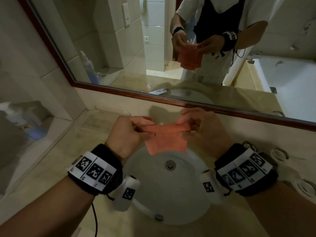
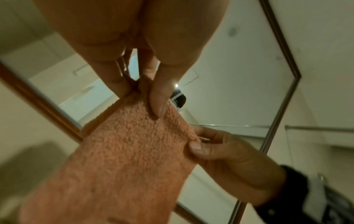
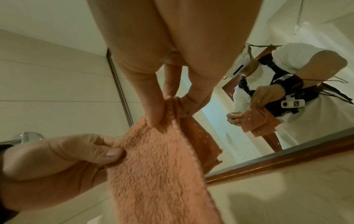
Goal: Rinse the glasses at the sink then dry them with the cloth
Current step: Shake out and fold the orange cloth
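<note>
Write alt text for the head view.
Both hands, left and right, pinch the top edge of an orange cloth held above a white sink. A mirror behind reflects the person holding it.

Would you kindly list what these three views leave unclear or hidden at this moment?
- Glasses, head view: only rims show at the right, blurred by the wide lens and partly behind the right wrist band; wet or dry cannot be told.
- Faucet: not identifiable in any view.
- Cloth, left wrist view: lower end cut off by the frame edge.
- Bottle, head view: blurred at the left edge.
</note>
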Action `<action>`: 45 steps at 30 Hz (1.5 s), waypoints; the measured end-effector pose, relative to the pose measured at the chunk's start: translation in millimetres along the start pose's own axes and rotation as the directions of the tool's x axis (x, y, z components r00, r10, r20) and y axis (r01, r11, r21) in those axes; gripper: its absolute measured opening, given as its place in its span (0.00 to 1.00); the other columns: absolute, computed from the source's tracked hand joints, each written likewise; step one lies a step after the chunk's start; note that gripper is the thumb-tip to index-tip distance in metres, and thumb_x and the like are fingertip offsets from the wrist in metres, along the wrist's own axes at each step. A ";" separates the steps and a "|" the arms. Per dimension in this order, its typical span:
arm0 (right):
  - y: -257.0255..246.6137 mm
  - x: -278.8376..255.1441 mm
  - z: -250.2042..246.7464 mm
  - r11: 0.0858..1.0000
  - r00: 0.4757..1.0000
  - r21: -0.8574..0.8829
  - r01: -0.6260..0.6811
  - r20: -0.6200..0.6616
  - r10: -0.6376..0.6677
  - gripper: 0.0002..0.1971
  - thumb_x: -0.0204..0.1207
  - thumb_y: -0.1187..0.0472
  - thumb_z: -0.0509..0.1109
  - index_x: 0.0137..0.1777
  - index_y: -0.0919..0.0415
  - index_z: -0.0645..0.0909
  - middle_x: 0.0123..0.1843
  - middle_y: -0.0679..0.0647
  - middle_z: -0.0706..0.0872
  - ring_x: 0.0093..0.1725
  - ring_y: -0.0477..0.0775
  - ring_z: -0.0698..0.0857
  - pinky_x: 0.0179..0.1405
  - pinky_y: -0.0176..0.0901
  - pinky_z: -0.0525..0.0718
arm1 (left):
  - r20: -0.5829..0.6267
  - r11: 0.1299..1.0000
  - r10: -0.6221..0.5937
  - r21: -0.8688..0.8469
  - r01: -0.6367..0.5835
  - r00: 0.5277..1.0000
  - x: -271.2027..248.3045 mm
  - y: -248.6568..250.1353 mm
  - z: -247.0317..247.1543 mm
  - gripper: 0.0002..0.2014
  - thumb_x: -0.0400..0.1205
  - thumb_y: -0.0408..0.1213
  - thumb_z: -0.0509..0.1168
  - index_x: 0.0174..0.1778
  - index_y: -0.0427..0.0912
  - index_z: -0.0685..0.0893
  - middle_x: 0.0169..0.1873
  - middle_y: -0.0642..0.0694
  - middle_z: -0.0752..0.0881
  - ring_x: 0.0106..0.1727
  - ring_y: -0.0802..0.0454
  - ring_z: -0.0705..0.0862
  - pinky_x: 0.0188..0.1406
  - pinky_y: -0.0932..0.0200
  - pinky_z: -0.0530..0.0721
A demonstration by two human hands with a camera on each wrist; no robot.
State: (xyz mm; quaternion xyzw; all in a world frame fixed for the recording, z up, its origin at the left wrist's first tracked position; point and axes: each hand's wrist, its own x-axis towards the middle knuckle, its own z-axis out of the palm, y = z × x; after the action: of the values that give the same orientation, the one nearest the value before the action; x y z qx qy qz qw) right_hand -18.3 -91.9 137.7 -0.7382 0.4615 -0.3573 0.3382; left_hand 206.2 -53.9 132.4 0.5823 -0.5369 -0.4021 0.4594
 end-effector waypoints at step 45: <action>48.0 234.1 356.7 0.751 0.789 -0.411 -0.517 0.112 0.604 0.22 0.82 0.66 0.65 0.76 0.59 0.70 0.72 0.58 0.75 0.66 0.62 0.80 0.56 0.47 0.77 | 0.114 0.909 -0.338 0.298 0.293 0.934 237.1 -294.1 -215.8 0.19 0.81 0.35 0.74 0.67 0.50 0.85 0.56 0.53 0.86 0.52 0.54 0.86 0.53 0.59 0.84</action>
State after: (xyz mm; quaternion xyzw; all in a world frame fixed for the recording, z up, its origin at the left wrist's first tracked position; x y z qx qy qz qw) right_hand 334.7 -264.0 -35.7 -0.6502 0.6760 -0.0566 0.3421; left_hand 512.6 -267.1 -91.1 0.6851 -0.5217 -0.4387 0.2572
